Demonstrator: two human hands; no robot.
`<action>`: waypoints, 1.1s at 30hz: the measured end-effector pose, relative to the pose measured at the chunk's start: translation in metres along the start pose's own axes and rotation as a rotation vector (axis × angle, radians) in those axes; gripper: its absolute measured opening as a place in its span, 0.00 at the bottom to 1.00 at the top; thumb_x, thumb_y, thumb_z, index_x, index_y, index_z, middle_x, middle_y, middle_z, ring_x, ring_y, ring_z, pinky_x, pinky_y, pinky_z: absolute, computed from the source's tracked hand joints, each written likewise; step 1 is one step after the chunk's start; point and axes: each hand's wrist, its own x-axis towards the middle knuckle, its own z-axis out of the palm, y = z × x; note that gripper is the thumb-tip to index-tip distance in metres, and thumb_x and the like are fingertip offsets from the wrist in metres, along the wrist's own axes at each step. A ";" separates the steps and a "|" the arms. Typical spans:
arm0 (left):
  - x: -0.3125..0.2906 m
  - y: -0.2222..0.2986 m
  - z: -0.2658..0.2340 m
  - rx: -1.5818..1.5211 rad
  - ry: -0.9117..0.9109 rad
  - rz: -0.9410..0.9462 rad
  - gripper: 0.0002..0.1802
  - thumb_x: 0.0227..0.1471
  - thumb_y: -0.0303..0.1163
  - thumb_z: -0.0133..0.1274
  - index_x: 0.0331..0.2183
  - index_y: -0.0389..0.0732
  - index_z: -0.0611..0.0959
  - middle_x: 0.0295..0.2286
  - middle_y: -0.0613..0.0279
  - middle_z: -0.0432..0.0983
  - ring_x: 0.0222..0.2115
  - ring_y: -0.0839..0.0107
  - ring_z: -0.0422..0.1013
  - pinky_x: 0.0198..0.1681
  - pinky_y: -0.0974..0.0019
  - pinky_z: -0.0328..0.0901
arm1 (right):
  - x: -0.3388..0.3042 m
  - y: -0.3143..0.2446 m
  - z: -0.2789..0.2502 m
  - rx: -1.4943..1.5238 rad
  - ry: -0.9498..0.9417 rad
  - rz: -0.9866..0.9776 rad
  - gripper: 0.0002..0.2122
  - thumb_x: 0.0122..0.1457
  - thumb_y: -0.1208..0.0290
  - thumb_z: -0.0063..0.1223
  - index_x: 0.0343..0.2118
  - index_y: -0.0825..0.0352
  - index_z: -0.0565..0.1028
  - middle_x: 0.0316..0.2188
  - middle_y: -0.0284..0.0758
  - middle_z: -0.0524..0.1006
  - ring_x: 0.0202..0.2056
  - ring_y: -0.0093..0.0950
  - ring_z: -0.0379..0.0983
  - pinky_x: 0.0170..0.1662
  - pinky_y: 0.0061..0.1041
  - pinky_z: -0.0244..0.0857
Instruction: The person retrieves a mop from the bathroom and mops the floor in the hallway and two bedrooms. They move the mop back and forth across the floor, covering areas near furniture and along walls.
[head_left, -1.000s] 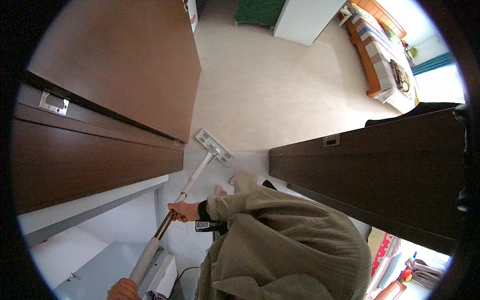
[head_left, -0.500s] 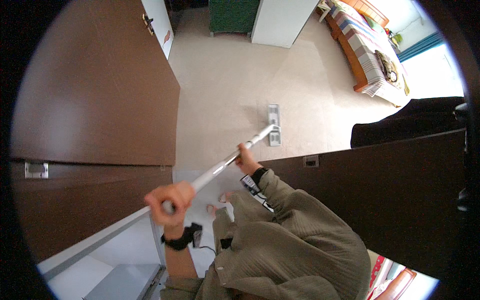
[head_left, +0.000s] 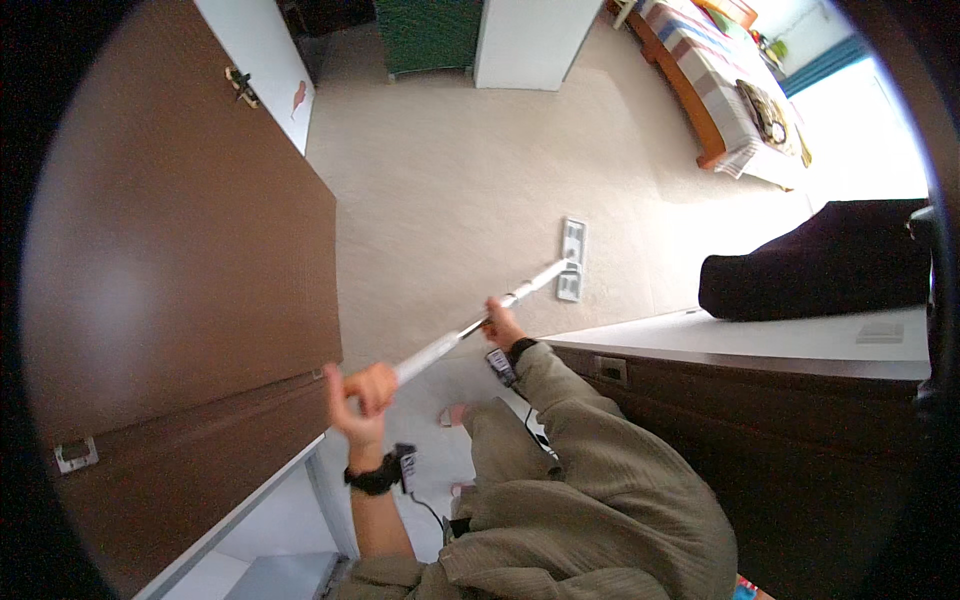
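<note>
A flat mop with a white pole (head_left: 430, 358) runs slantwise across the view. Its grey rectangular head (head_left: 573, 237) lies flat on the beige floor. My left hand (head_left: 362, 395) is closed round the upper end of the pole, thumb sticking out. Farther down, my right hand (head_left: 502, 322) wraps round the shaft. Each wrist carries a black strap with a small device and cable. My feet in light pink footwear (head_left: 453, 414) show below the pole, partly covered by my clothes.
A brown door (head_left: 190, 240) stands on the left, and a dark brown panel (head_left: 700, 410) on the right. Black cloth (head_left: 815, 265) hangs beyond it. Farther off are a green cabinet (head_left: 430, 38), a white wall end (head_left: 528, 45) and a bed with a striped cover (head_left: 700, 70).
The mop head has shifted slightly right and nearer. My left hand has moved right too, still gripping the pole. The doors and panel have shifted in view, showing more white edge at right.
</note>
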 end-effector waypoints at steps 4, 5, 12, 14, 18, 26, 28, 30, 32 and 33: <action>-0.055 0.071 -0.042 0.016 0.171 0.105 0.36 0.64 0.50 0.24 0.05 0.50 0.56 0.06 0.71 0.48 0.10 0.74 0.43 0.19 0.69 0.45 | -0.044 0.041 0.088 -0.156 -0.116 0.110 0.19 0.59 0.53 0.45 0.22 0.65 0.68 0.14 0.34 0.69 0.12 0.27 0.62 0.13 0.28 0.54; -0.075 0.091 -0.051 0.049 0.182 0.127 0.35 0.64 0.49 0.26 0.06 0.51 0.56 0.06 0.71 0.47 0.10 0.75 0.42 0.19 0.69 0.46 | -0.063 0.053 0.103 -0.213 -0.198 0.152 0.17 0.59 0.55 0.46 0.22 0.65 0.68 0.15 0.34 0.70 0.13 0.27 0.65 0.13 0.28 0.56; -0.299 0.189 -0.068 0.100 1.071 0.369 0.27 0.63 0.39 0.35 0.10 0.49 0.60 0.08 0.69 0.48 0.10 0.75 0.45 0.27 0.63 0.58 | -0.207 0.195 0.166 -0.481 -0.656 0.438 0.22 0.59 0.48 0.50 0.23 0.65 0.69 0.15 0.34 0.71 0.13 0.26 0.65 0.14 0.28 0.57; -0.372 0.208 -0.045 0.113 1.563 0.418 0.27 0.63 0.39 0.35 0.11 0.48 0.60 0.08 0.65 0.52 0.10 0.73 0.46 0.26 0.59 0.58 | -0.252 0.241 0.162 -0.626 -0.816 0.559 0.23 0.60 0.46 0.46 0.26 0.65 0.71 0.16 0.35 0.71 0.12 0.23 0.61 0.13 0.27 0.52; -0.473 0.216 0.015 0.102 1.509 0.526 0.32 0.65 0.46 0.29 0.10 0.49 0.59 0.07 0.65 0.51 0.10 0.74 0.49 0.26 0.58 0.56 | -0.301 0.305 0.144 -0.817 -1.037 1.124 0.22 0.63 0.46 0.39 0.29 0.63 0.68 0.21 0.37 0.71 0.12 0.21 0.53 0.16 0.28 0.48; -0.474 0.161 0.065 -0.328 1.111 1.071 0.36 0.63 0.56 0.25 0.09 0.49 0.59 0.07 0.67 0.50 0.10 0.74 0.46 0.24 0.60 0.56 | -0.295 0.296 0.122 -0.860 -1.378 1.022 0.19 0.64 0.50 0.37 0.24 0.59 0.63 0.19 0.29 0.65 0.15 0.18 0.48 0.19 0.24 0.46; -0.453 0.161 0.064 0.246 1.189 0.718 0.35 0.62 0.58 0.25 0.10 0.49 0.60 0.08 0.67 0.51 0.10 0.75 0.47 0.21 0.64 0.50 | -0.285 0.275 0.129 -0.938 -1.284 1.018 0.19 0.64 0.49 0.38 0.25 0.60 0.65 0.18 0.28 0.63 0.16 0.18 0.49 0.19 0.24 0.47; -0.432 0.157 0.050 0.178 0.799 0.813 0.33 0.63 0.55 0.27 0.10 0.51 0.61 0.08 0.67 0.51 0.10 0.75 0.46 0.20 0.66 0.49 | -0.278 0.269 0.137 -1.019 -1.099 0.928 0.24 0.60 0.42 0.42 0.24 0.60 0.76 0.16 0.25 0.69 0.16 0.17 0.61 0.16 0.19 0.52; -0.405 0.142 0.040 0.154 1.616 0.914 0.29 0.63 0.48 0.33 0.12 0.50 0.66 0.08 0.70 0.51 0.11 0.75 0.47 0.27 0.65 0.54 | -0.245 0.235 0.135 -0.877 -1.241 0.822 0.23 0.61 0.44 0.41 0.23 0.59 0.73 0.16 0.25 0.67 0.14 0.18 0.58 0.15 0.21 0.51; -0.393 0.134 0.027 0.143 1.631 0.922 0.29 0.63 0.48 0.33 0.12 0.50 0.66 0.08 0.70 0.51 0.11 0.75 0.47 0.27 0.65 0.54 | -0.224 0.226 0.140 -0.817 -1.228 0.752 0.23 0.61 0.44 0.40 0.23 0.60 0.72 0.15 0.25 0.66 0.14 0.18 0.57 0.15 0.21 0.51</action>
